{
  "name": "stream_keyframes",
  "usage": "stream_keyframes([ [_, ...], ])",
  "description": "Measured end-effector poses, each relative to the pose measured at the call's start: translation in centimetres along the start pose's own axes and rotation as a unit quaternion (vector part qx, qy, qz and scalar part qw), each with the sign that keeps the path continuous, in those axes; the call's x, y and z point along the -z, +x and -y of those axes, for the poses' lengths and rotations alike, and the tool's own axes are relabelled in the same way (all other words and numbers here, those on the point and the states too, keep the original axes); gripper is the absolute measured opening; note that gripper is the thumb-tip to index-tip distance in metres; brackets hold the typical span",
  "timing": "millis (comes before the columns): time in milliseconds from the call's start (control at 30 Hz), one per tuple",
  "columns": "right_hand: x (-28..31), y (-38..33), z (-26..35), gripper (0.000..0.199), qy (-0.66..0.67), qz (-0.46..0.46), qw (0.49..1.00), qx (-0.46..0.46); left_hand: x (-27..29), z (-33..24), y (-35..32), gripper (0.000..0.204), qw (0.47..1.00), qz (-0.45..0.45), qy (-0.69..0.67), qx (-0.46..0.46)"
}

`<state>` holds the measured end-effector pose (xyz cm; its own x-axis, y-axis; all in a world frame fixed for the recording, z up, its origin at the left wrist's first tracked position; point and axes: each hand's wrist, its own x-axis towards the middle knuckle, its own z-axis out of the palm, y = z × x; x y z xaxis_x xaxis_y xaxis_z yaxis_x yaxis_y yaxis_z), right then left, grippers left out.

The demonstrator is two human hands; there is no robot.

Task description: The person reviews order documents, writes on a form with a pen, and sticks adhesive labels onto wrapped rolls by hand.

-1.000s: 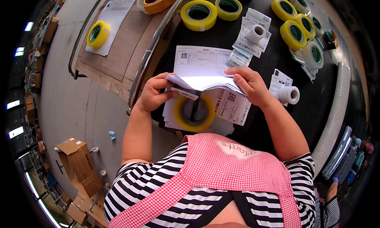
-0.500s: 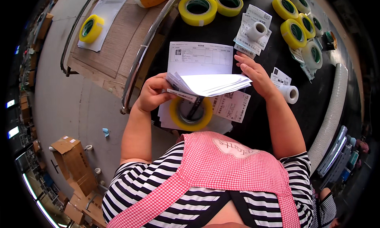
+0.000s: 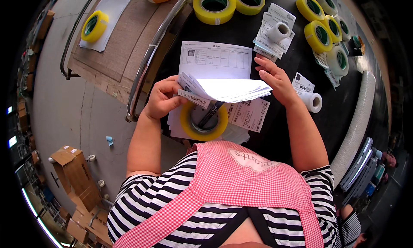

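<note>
My left hand [image 3: 164,97] is closed, pinching the left edge of a stack of white paper sheets [image 3: 234,89] that curls up toward me. A barcode label [image 3: 193,97] shows at the pinched edge. Flat behind the stack lies a printed form [image 3: 215,58] with a table and a small picture. My right hand [image 3: 276,81] has its fingers stretched and apart, beside the stack's right end, holding nothing. Below the stack sits a yellow tape roll [image 3: 222,128] with a dark marker [image 3: 210,114] across its hole. A printed shipping label [image 3: 256,115] lies partly under the sheets.
Several yellow tape rolls [image 3: 214,17] stand along the black table's far side. Small white film rolls [image 3: 279,32] rest on more labels at the right. A metal rail [image 3: 148,60] edges a wooden cart [image 3: 109,63] on the left. A long bubble-wrap roll [image 3: 359,123] lies far right.
The barcode label at my left hand has tilted to face up more, and the stack's left edge has lifted slightly. My right hand stays nearly still. The whole view has shifted a little.
</note>
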<state>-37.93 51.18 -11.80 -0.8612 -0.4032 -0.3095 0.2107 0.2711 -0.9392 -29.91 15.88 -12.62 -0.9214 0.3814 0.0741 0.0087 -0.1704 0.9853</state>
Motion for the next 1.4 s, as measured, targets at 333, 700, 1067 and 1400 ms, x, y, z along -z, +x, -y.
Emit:
stream_keyframes([
  [333,-0.6,0.3,-0.9,0.028,-0.041,-0.031,0.998,0.042,-2.8,-1.2,2.1,0.012,0.966,-0.235,-0.061,0.085],
  [700,-0.9,0.2,-1.3,0.027,-0.067,-0.041,0.994,0.080,-3.0,-1.7,2.7,0.013,0.962,-0.253,-0.047,0.091],
  [1067,-2.3,-5.0,0.9,0.014,0.050,-0.197,0.974,0.098,-2.5,-0.3,2.7,0.014,0.967,-0.246,-0.055,0.050],
  [1400,-0.1,-6.7,0.4,0.030,-0.624,0.005,0.732,0.272,-1.6,0.3,1.7,0.015,0.988,-0.151,-0.017,0.002],
])
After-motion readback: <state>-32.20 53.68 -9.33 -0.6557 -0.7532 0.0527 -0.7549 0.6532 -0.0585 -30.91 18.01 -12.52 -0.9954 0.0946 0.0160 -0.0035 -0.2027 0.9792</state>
